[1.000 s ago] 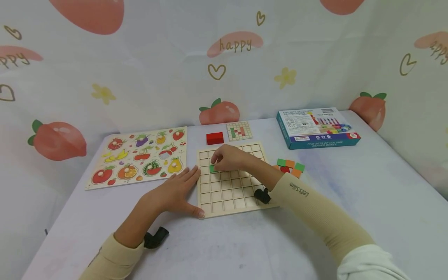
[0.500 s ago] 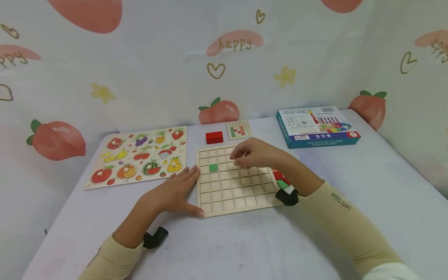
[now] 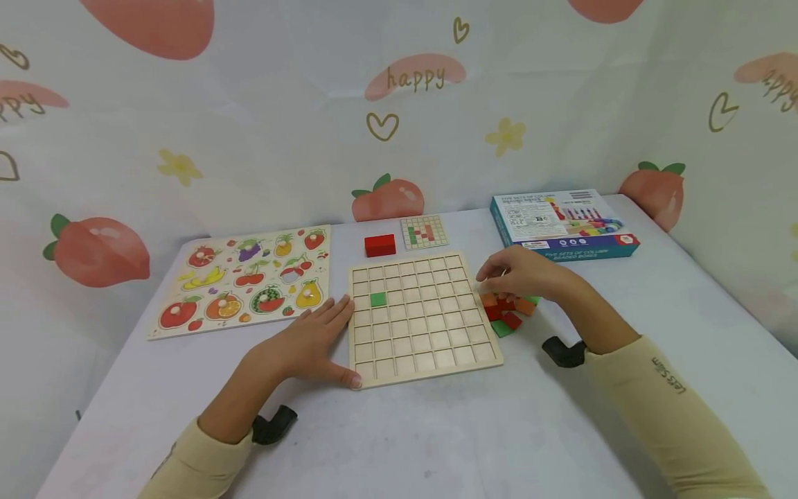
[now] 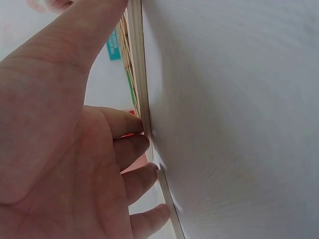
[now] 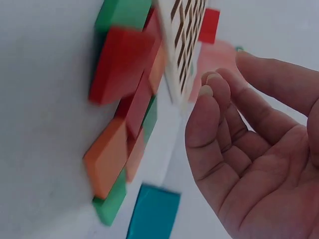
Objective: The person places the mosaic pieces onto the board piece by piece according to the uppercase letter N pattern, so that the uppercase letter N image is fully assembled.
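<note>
A square wooden grid board [image 3: 421, 324] lies on the table, with one green tile [image 3: 378, 299] set in a cell near its left side. My left hand [image 3: 302, 350] rests flat at the board's left edge, fingers spread and thumb at the front left corner. In the left wrist view, the fingertips touch the board's side. My right hand [image 3: 526, 274] hovers over the pile of red, orange and green square tiles [image 3: 508, 320] right of the board. The right wrist view has its fingers bent loosely, thumb apart, nothing between them.
A fruit puzzle board [image 3: 243, 281] lies to the left. Behind the grid board are a red block [image 3: 380, 245] and a small pattern card [image 3: 424, 232] with coloured squares. A blue-green box [image 3: 564, 225] stands at the back right, near the printed cloth backdrop.
My right hand has left the green tile in its cell and moved right across the board to above the tile pile. The left hand stays at the board's edge.
</note>
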{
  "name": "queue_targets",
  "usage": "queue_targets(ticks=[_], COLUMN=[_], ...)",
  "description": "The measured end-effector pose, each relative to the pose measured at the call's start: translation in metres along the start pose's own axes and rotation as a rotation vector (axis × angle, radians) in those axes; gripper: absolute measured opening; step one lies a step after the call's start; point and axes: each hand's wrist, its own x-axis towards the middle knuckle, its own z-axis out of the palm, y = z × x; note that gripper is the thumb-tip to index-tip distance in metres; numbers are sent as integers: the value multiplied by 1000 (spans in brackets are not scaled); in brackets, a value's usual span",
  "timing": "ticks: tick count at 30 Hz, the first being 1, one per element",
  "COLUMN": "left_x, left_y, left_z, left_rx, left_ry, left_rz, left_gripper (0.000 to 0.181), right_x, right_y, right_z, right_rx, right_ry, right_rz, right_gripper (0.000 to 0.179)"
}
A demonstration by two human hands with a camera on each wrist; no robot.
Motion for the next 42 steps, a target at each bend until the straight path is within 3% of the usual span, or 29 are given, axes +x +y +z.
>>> queue_targets(ticks=[12, 21, 27, 42], left_x=[-1, 0, -1, -1], left_y=[1, -1, -2, -2], left_z=[0, 3, 3, 3], left_rx=[-12, 3, -14, -11], left_ry=[-2, -4, 0, -2], left_rz=[3, -17, -18, -26], left_gripper=[127, 129, 130, 131], right_x=[5, 9, 10, 10], right_y=[28, 29, 26, 24], right_z=[-5, 0, 2, 4], right_rx=[7, -92, -141, -113], right_ry=[30, 66, 94, 140], right_rz=[92, 142, 129, 109], right_gripper=[30, 30, 27, 25])
